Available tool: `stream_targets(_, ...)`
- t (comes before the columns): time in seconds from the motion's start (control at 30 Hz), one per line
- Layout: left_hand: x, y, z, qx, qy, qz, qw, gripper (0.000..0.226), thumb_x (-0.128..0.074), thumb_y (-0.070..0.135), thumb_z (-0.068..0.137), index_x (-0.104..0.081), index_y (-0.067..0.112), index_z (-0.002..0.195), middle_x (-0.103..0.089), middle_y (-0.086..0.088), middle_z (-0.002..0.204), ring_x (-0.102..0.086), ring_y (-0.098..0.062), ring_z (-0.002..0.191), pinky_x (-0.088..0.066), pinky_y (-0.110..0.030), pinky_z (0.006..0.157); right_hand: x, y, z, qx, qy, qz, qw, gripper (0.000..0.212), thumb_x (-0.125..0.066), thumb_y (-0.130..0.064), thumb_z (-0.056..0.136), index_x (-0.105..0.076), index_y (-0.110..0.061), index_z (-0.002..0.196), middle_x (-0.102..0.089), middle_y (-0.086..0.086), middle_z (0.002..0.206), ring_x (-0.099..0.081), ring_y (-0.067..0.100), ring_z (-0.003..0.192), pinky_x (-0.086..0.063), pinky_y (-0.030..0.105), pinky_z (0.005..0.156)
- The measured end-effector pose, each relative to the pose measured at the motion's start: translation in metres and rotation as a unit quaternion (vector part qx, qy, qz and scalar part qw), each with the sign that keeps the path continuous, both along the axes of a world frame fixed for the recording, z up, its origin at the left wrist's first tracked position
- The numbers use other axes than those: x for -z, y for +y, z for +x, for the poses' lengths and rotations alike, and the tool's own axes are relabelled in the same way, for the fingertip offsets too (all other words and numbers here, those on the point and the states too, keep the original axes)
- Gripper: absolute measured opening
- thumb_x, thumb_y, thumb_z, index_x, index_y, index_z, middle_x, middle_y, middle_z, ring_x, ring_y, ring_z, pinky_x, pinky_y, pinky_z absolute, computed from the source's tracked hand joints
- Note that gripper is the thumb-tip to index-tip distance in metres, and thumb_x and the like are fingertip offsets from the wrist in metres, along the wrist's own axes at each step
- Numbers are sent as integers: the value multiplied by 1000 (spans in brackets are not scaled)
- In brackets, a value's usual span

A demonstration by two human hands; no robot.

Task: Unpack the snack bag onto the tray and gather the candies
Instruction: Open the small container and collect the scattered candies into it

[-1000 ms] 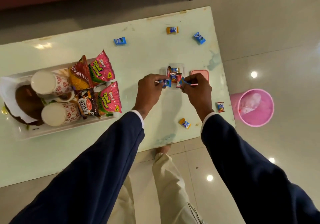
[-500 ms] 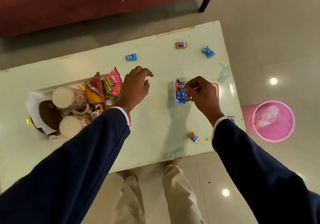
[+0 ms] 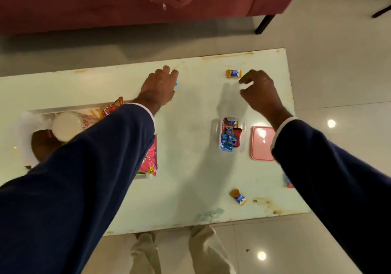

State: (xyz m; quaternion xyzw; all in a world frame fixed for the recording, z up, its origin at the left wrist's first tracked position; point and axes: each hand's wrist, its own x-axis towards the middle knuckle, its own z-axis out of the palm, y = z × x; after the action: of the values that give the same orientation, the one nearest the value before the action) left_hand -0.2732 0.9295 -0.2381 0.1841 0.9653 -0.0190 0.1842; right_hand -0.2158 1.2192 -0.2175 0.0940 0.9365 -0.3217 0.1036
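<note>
Loose candies lie scattered: an orange candy (image 3: 233,73) upper centre just beside the half-open, empty right hand (image 3: 257,89); a blue candy (image 3: 175,83) peeks beneath the left hand (image 3: 158,87), grip unclear. A hasty pinch could flick either off the worktop (image 3: 196,178), away from the clear box (image 3: 231,134).

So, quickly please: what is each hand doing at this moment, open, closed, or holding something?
Left hand: over a blue candy, grip cannot be told.
Right hand: open, empty, fingers curled near the orange candy.
</note>
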Motion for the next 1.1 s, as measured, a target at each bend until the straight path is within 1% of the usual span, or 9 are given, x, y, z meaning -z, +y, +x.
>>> stream_targets(0.13,5,5,6,20,0,3,1000,28,-56,1,94,-52,2,122,-56,-23,117,-63,-43,96,-49,-46,76,7,17,-24,-72,-13,73,995,40,-68,-9,86,-57,-14,124,-56,11,123,-65,28,92,-54,36,76)
stream_targets(0.23,-6,14,20,17,-10,53,998,18,-56,9,91,-56,4,107,-62,-21,108,-63,-43,92,-42,-41,70,13,6,-33,-181,-36,170,968,57,-64,-15,89,-44,-15,142,-49,11,137,-59,36,112,-54,44,81)
stream_targets(0.33,-24,38,46,-57,-35,191,979,12,-62,17,87,-58,9,96,-66,-12,98,-62,-33,88,-42,-36,69,18,-7,-36,-215,-38,204,954,57,-60,-15,92,-42,-17,147,-45,12,142,-50,37,122,-55,50,87)
stream_targets(0.43,-40,61,75,-132,-107,325,930,11,-68,15,86,-66,9,94,-72,-7,91,-66,-25,82,-52,-38,72,23,-17,-32,-204,-14,211,956,37,-59,-5,93,-53,-10,129,-49,17,127,-55,38,108,-54,44,78)
stream_targets(0.6,-37,81,120,-132,-134,336,923,11,-70,16,92,-69,11,102,-72,-3,91,-61,-15,75,-47,-27,69,19,-15,-12,-182,-84,122,972,26,-65,-7,86,-57,-5,111,-59,18,113,-62,36,97,-53,41,76)
stream_targets(0.73,-29,95,144,-156,-131,345,916,16,-75,13,90,-69,9,104,-68,-6,103,-62,-11,82,-43,-10,70,-9,1,20,-11,-78,-65,995,15,-68,-13,86,-60,-10,98,-69,7,95,-68,25,74,-51,27,55)
stream_targets(0.83,-29,102,155,-221,-123,387,887,23,-79,12,88,-68,7,107,-67,-3,95,-60,-5,71,-41,-2,62,-27,3,67,69,-105,-171,977,10,-68,-11,87,-62,-11,95,-70,3,89,-74,25,70,-63,36,63)
stream_targets(1.0,-37,99,160,-222,-102,402,883,23,-61,23,99,-59,17,122,-68,1,108,-65,-8,87,-53,-19,73,-32,13,115,88,-148,-199,965,14,-74,-13,89,-66,-8,100,-72,4,99,-75,13,69,-63,27,64)
stream_targets(1.1,-41,90,169,-217,-88,399,886,19,-52,16,100,-60,19,118,-65,2,114,-63,-3,86,-54,-25,75,-35,29,135,145,-130,-184,963,8,-68,-11,92,-66,-10,100,-71,3,95,-75,17,71,-64,38,69)
